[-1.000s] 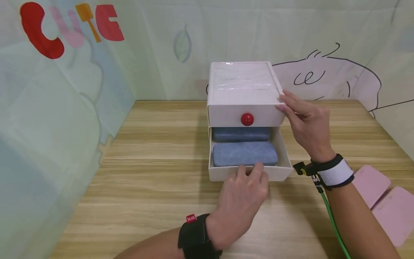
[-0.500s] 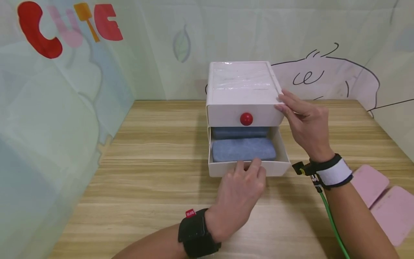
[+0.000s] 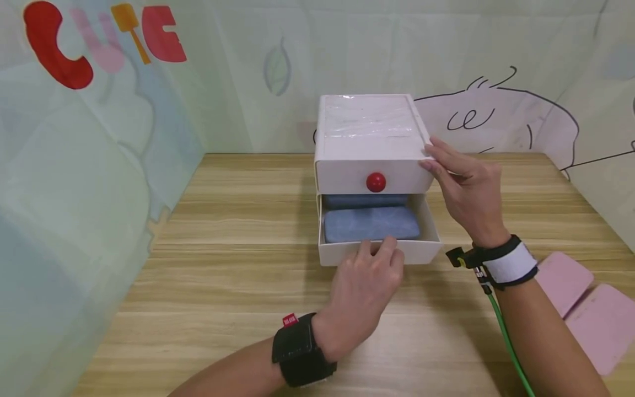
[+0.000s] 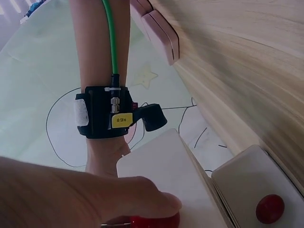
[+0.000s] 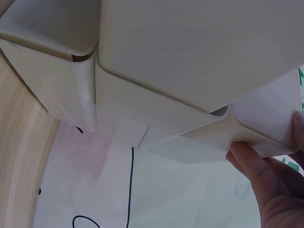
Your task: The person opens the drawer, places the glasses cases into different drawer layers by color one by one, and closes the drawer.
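Note:
A white drawer unit [image 3: 369, 121] stands at the back of the table. Its top drawer, with a red ball knob [image 3: 376, 182], is closed, and the drawer below [image 3: 421, 252] stands partly out. In that drawer lie a blue rounded case [image 3: 372, 223] and another blue case [image 3: 367, 200], half hidden under the top drawer. My left hand [image 3: 364, 292] is at the pulled-out drawer's front, fingertips at its rim; in the left wrist view the thumb lies on its red knob [image 4: 156, 222]. My right hand [image 3: 468, 190] grips the unit's upper front right corner between thumb and fingers.
Two pink rounded blocks [image 3: 602, 328] lie on the wooden table [image 3: 233, 264] at the right, by the right forearm. A closed drawer with its own red knob [image 4: 270, 209] sits lowest, near the table. Printed cloth [image 3: 238, 82] hangs behind. A green cable [image 3: 508, 342] runs along the right forearm.
The pulled-out drawer has slid partway back into the unit, the left hand moving forward with it. The blue cases have gone farther under the top drawer. The right hand keeps its place on the corner.

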The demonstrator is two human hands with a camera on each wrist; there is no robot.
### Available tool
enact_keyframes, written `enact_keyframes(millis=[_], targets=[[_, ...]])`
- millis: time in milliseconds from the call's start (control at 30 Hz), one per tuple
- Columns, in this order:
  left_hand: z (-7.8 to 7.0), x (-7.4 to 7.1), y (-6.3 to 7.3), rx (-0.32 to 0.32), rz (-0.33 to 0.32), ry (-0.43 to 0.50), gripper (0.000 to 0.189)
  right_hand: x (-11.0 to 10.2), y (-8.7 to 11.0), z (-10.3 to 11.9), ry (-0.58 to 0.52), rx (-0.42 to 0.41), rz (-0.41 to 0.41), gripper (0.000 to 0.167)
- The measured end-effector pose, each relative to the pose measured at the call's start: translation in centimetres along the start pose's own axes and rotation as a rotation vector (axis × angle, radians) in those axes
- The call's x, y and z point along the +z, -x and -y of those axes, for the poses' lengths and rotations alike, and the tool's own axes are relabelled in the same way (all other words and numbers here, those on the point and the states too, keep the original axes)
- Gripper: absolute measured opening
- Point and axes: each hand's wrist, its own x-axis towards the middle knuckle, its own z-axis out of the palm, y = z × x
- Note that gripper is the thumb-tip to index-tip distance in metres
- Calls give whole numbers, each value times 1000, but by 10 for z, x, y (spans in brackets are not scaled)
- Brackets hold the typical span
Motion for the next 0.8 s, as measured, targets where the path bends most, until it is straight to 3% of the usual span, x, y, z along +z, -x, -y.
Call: enact_keyframes(millis=[433, 800], targets=[[8, 8, -5, 2, -25, -17, 15, 0, 0, -1, 6, -5, 4, 35], [15, 11, -9, 10, 27, 4, 18, 0, -1, -1, -7, 5, 7, 34]])
